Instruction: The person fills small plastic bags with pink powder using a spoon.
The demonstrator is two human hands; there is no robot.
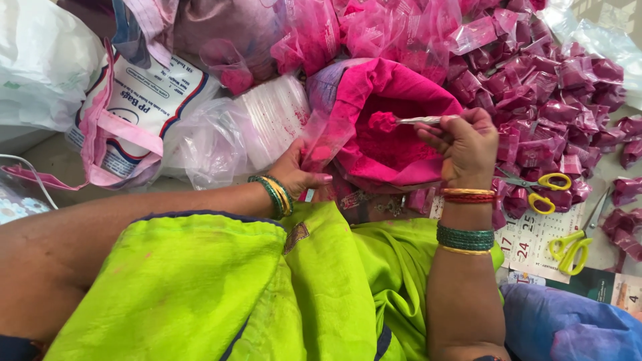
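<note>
Scooping pink powder (384, 122) with a spoon (421, 120) pinched in our right hand (461, 144), left hand (297, 170) gripping an unfilled pouch (314, 137); many packets (535, 100) lie filled.

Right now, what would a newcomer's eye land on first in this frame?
First, the open bag of bright pink powder at centre, where the right hand holds a heaped metal spoon over it while the left hand grips a small clear pouch beside it. Next, the heap of filled pink packets at upper right. Two yellow-handled scissors lie at right, below that heap.
</note>
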